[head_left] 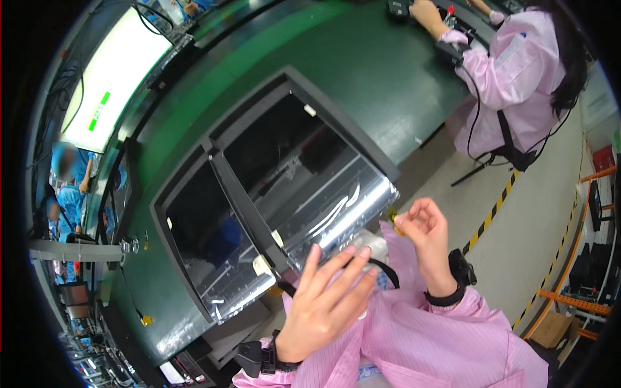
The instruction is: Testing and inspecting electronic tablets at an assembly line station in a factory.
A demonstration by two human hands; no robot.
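A black foam tray (217, 145) with two side-by-side compartments lies tilted across the green table. In its right compartment is a glossy dark panel (284, 161) under wrinkled clear film; a smaller glossy panel (210, 226) fills the left one. Pale tabs (262, 265) sit along the panels' edges. My left hand (326, 304) is open, fingers stretched toward the near edge of the larger panel; whether they touch it I cannot tell. Off the tray's near right corner, my right hand (427, 236) pinches a small yellow strip (395, 220), tape-like, between thumb and finger.
The green table (362, 84) stretches away to the left and far right. A co-worker in a pink smock (511, 64) works at its far right end. A lit screen (113, 77) stands at far left, and a black-and-yellow floor line (491, 220) runs at right.
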